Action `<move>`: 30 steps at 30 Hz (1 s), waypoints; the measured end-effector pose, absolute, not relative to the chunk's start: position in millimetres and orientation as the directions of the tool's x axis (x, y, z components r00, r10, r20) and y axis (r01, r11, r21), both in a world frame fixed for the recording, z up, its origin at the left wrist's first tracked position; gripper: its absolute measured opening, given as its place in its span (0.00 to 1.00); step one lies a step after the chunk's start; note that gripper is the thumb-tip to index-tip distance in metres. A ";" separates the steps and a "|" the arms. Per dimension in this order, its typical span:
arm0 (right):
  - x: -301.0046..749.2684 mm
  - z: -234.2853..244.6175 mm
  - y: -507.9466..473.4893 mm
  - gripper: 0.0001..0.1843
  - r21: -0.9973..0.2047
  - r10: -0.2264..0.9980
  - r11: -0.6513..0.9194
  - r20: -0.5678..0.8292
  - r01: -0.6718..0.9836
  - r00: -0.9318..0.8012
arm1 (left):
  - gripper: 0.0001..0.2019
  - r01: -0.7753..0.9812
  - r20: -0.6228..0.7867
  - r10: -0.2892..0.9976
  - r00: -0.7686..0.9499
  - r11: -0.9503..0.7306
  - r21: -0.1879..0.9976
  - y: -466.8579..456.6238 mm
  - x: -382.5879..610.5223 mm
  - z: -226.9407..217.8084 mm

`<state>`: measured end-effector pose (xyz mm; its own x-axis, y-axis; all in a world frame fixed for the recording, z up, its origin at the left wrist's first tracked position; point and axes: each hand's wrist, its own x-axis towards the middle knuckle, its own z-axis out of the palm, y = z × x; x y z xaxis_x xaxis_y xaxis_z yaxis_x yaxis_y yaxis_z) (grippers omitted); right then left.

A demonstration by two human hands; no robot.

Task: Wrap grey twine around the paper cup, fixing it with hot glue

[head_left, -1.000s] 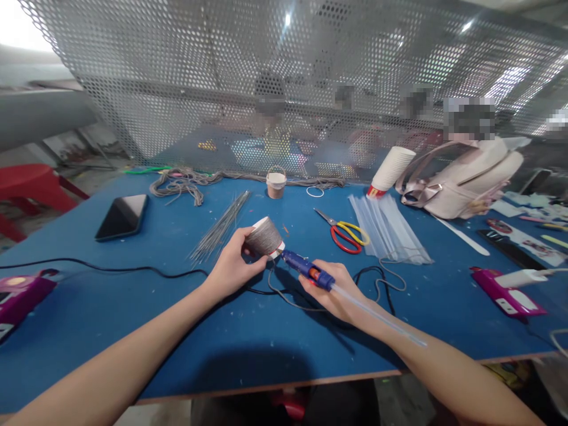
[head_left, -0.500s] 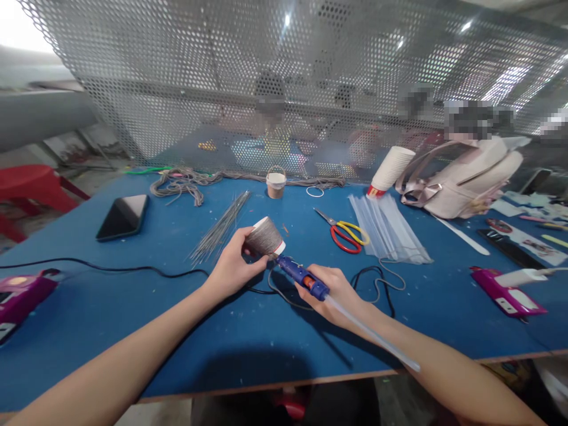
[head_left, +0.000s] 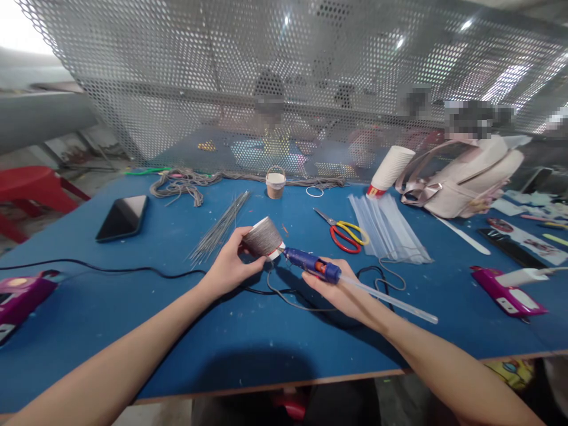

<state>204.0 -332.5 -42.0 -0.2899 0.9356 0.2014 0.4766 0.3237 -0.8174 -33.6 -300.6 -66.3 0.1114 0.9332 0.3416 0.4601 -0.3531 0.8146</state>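
Observation:
A paper cup (head_left: 264, 236) wound with grey cord lies tilted in my left hand (head_left: 233, 263), its fingers and thumb wrapped round it. White shows at both of the cup's ends, with a red line near the lower one. My right hand (head_left: 335, 290) grips a blue hot glue gun (head_left: 306, 260); its nozzle is at the cup's lower rim. From the gun's back a long clear glue stick (head_left: 394, 303) sticks out. Loose grey cord (head_left: 288, 300) runs from the cup across the table. Whether the nozzle touches the cup I cannot tell.
Scissors (head_left: 344, 232), clear glue sticks (head_left: 388, 231), stacked paper cups (head_left: 390, 171) and a backpack (head_left: 474, 177) are to the right. Thin wires (head_left: 222, 228), a phone (head_left: 123, 218) and grey cord (head_left: 181, 184) lie left. A small basket (head_left: 276, 184) stands before the perforated screen (head_left: 177, 71).
My right hand and the glue gun have shifted right, and the gun now lies closer to level. The nozzle moved up along the cup's rim. My left hand has barely moved.

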 end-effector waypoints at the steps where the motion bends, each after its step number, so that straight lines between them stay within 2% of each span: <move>1: 204.3 -42.0 -332.4 0.15 -0.824 0.938 0.313 0.191 0.473 -0.288 | 0.24 0.461 0.342 0.933 0.115 -0.355 0.813 -300.4 -34.0 -66.6; 5: 206.4 -43.1 -331.2 0.14 -0.858 0.958 0.234 0.124 0.457 -0.259 | 0.23 0.453 0.349 0.928 0.133 -0.370 0.811 -299.9 -34.8 -66.6; 16: 210.4 -43.8 -329.8 0.18 -0.894 0.961 0.182 0.074 0.410 -0.265 | 0.25 0.401 0.302 0.943 0.140 -0.333 0.854 -299.0 -37.7 -65.1; 30: 211.8 -40.6 -330.0 0.18 -0.902 0.957 0.160 0.042 0.401 -0.287 | 0.23 0.362 0.341 0.922 0.182 -0.385 0.849 -298.6 -38.8 -67.1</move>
